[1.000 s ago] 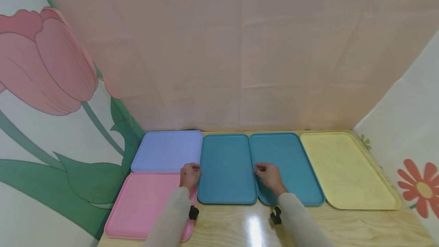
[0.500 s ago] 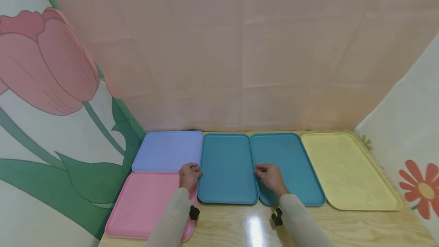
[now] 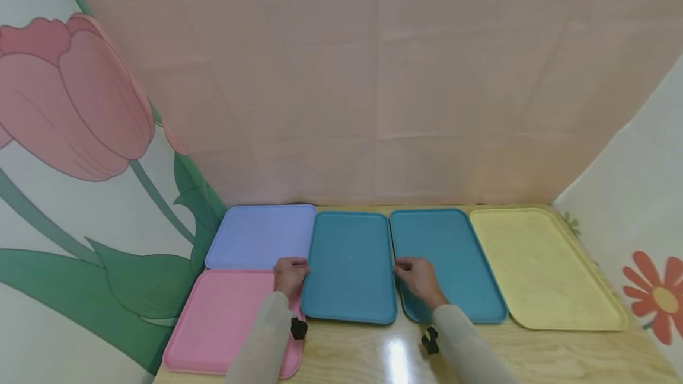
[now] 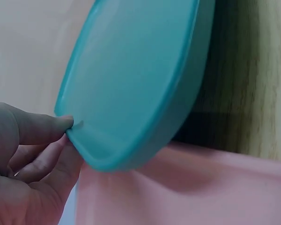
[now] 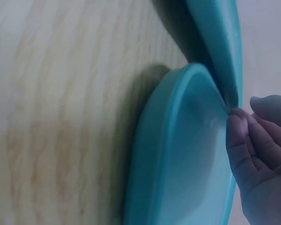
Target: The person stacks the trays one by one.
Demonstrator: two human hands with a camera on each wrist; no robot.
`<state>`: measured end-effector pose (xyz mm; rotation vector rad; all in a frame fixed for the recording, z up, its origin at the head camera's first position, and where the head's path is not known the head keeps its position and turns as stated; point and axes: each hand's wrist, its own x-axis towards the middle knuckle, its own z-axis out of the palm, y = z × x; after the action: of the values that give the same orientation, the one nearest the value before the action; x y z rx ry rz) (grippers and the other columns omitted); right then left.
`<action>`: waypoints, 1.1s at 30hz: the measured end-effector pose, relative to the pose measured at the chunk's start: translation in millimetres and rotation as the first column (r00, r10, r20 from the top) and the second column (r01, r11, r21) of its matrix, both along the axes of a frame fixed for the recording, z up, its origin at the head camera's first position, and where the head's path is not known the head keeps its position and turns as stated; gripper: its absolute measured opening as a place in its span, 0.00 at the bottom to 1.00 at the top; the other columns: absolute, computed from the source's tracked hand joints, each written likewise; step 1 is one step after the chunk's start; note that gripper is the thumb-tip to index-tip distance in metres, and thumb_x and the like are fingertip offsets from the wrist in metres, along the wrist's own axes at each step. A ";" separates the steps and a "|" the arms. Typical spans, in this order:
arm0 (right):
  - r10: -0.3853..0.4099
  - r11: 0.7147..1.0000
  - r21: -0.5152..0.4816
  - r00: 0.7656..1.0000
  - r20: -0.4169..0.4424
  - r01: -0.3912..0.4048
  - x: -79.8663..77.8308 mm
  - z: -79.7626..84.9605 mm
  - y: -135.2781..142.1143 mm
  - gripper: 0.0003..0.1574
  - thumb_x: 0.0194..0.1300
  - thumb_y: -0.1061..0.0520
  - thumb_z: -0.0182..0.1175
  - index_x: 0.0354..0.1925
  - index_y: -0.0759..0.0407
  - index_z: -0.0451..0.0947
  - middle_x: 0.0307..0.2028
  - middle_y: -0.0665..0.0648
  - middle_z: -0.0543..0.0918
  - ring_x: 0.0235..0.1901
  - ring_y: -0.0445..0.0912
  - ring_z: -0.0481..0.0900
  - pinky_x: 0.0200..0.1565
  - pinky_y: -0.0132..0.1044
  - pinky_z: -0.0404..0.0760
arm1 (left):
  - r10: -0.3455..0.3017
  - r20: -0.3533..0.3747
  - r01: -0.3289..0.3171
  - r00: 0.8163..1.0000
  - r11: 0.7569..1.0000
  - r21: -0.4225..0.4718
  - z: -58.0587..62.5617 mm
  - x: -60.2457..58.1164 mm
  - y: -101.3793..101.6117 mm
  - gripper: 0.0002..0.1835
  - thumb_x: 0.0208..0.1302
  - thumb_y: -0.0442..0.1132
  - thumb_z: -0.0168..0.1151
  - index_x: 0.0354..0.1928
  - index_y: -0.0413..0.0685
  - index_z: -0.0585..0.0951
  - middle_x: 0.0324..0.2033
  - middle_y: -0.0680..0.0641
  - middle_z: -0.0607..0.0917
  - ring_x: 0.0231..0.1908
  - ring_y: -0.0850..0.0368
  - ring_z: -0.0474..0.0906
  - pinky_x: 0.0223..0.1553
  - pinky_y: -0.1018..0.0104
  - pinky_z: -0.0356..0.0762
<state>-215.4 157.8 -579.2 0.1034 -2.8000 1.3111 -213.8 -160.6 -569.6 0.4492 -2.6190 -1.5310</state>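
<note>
held tray [image 4: 129, 79] cropped in left wrist view, pink tray [image 3: 224, 313] partly hidden

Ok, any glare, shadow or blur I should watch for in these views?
Head view: bright glare streak on the table, front middle; left wrist: the left blue tray casts a shadow on the pink tray; right wrist: hazy, wood grain soft, shadow beside the right blue tray.

Left hand [image 4: 40, 171] pinches teal tray [image 4: 131, 79] at its edge; pink tray [image 4: 210, 192] lies just below the fingers [image 4: 64, 176], wood-grain tabletop [image 4: 255, 89] farther off.
</note>
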 end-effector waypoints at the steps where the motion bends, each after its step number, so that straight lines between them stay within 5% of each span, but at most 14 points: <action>1: 0.005 1.000 0.002 1.000 0.005 -0.005 -0.1 0.5 -0.5 0.13 0.63 0.62 0.67 0.45 0.69 0.86 0.37 0.62 0.88 0.40 0.56 0.85 0.39 0.46 0.85 | 0.003 0.002 -0.003 1.000 1.000 -0.004 -0.1 -0.2 -0.3 0.11 0.53 0.29 0.72 0.40 0.35 0.89 0.30 0.42 0.89 0.33 0.49 0.86 0.37 0.58 0.86; 15: -0.039 0.985 -0.160 0.992 0.117 0.058 0.3 1.0 1.8 0.17 0.60 0.66 0.70 0.47 0.73 0.84 0.38 0.65 0.88 0.41 0.57 0.86 0.42 0.46 0.87 | -0.012 0.055 0.005 0.998 0.993 0.118 -2.8 4.1 0.4 0.15 0.60 0.30 0.70 0.49 0.35 0.86 0.39 0.39 0.88 0.41 0.45 0.85 0.39 0.58 0.86; 33: -0.075 0.980 -0.174 0.990 0.120 0.096 0.1 8.0 25.0 0.19 0.62 0.65 0.68 0.51 0.72 0.82 0.43 0.67 0.87 0.46 0.60 0.84 0.45 0.47 0.86 | -0.036 -0.006 0.036 0.999 0.959 0.279 -0.6 2.1 22.2 0.20 0.57 0.26 0.69 0.53 0.28 0.82 0.41 0.34 0.87 0.43 0.45 0.85 0.37 0.63 0.86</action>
<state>-215.3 182.8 -571.2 -0.1005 -2.7234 1.5864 -211.7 -138.4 -570.3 0.4204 -2.4294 -1.9230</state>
